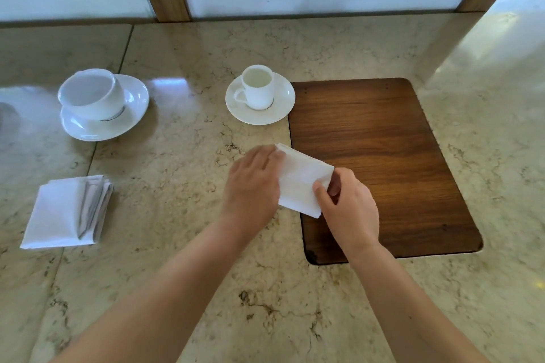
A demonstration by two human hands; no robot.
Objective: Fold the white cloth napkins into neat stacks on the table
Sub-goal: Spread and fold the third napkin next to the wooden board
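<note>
— Where's the napkin you're working on?

— Centre of the frame. The white napkin point(300, 183) is folded small and lies across the left edge of the wooden board point(380, 156) set into the marble table point(177, 215). My left hand point(253, 186) rests on its left side, fingers fairly straight, pressing it down. My right hand point(348, 206) has its grip clamped on the right edge, thumb on top and fingers curled underneath.

— And the finished ones?

— A folded stack point(66, 212) sits at lower left, well apart from my hands. Its layers fan out a little on the right side.

— What could spoil this fold?

— I judge the layers could slide if my left hand eases off while the right pulls; then the edges won't line up. The napkin also straddles the board's edge, so any uneven seam beneath could crease it crooked.

— Anything nearby at risk?

— The small cup point(256, 87) on its saucer point(259, 115) stands just above my hands, touching the board's corner. A careless sweep upward could knock it. The large cup point(91, 94) at upper left is far enough away.
</note>
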